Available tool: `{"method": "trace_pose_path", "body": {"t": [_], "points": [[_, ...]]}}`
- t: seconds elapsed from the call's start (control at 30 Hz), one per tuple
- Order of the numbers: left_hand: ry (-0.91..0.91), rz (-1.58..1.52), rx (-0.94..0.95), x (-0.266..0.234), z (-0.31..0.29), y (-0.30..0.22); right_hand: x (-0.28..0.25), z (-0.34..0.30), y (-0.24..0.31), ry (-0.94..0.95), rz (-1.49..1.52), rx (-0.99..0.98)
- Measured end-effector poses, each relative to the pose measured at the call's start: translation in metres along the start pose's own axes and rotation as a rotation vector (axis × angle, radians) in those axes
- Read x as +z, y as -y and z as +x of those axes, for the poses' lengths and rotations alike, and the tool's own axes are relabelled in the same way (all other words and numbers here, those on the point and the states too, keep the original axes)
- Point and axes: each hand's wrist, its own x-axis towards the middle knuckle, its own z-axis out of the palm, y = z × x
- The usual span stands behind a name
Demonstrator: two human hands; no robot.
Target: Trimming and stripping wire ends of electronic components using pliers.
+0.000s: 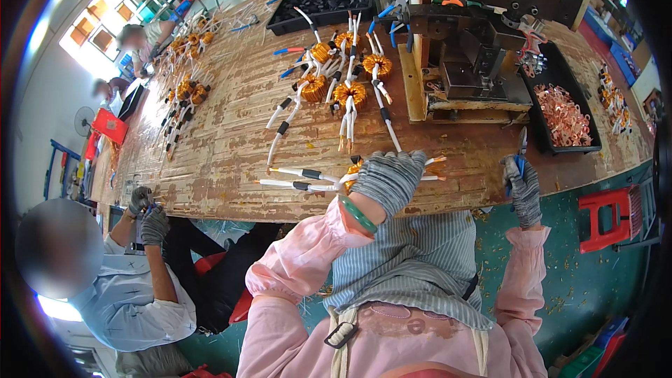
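Observation:
My left hand point(390, 178), in a grey knit glove, is closed round a copper-wound ring coil point(355, 167) near the front edge of the table. Its white leads point(301, 179) stick out to the left, some with black sleeves, and stripped copper ends show on both sides of the hand. Most of that coil is hidden under my fingers. To the right, my gloved right hand point(523, 192) grips blue-handled pliers point(522, 150) at the table's edge, jaws pointing away from me. Beyond my left hand lies a group of similar coils point(349, 95) with white leads.
A press machine point(469, 63) stands at the back right, beside a black tray point(588, 122) of copper terminals point(562, 115). Another black tray point(322, 8) holds small black pieces. More coils point(189, 89) lie left. A co-worker point(133, 287) sits at my left; a red stool point(605, 220) stands right.

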Motion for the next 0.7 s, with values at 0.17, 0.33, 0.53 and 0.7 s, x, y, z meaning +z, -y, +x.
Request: {"method": "trace_pose_path", "body": {"t": [0.17,0.33,0.53,0.7], "points": [[0.177,-0.067,-0.112,0.014,0.015,-0.004,0.013,0.017,0.0,-0.124,0.13,-0.053],[0.032,0.003,-0.09,0.052,0.012,-0.008,0.012,0.025,-0.024,-0.209,0.114,-0.066],[-0.031,-0.21,-0.135,0.036,0.009,-0.011,0.022,0.019,-0.02,-0.281,0.02,-0.204],[-0.193,-0.373,-0.074,0.031,0.005,-0.013,0.023,0.015,0.007,-0.211,-0.2,-0.314]]}}
